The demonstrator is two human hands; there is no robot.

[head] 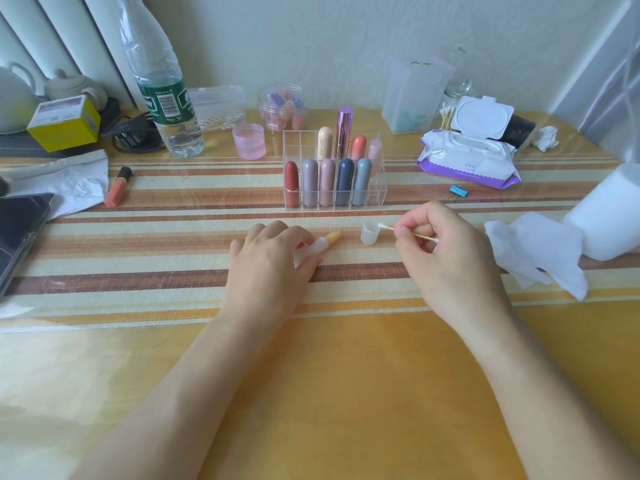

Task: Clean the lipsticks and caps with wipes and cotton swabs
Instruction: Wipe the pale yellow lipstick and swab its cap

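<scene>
My left hand (273,251) lies on the striped mat and holds an uncapped lipstick (323,244), white tube with a yellow tip pointing right. Its translucent white cap (369,233) stands open end up just to the right. My right hand (440,244) pinches a cotton swab (389,228) whose white tip hovers at the cap's rim. A clear organizer (334,181) behind holds several capped lipsticks. A purple wipes pack (467,161) with its lid flipped open sits at the back right. A used white wipe (540,251) lies right of my right hand.
A water bottle (162,98), pink cup (249,141), jar of sponges (282,107) and a swab jar (450,109) line the back. An orange lipstick (117,187) and crumpled tissue (69,181) lie left, beside a dark tablet (17,230). A paper roll (609,209) is at the right.
</scene>
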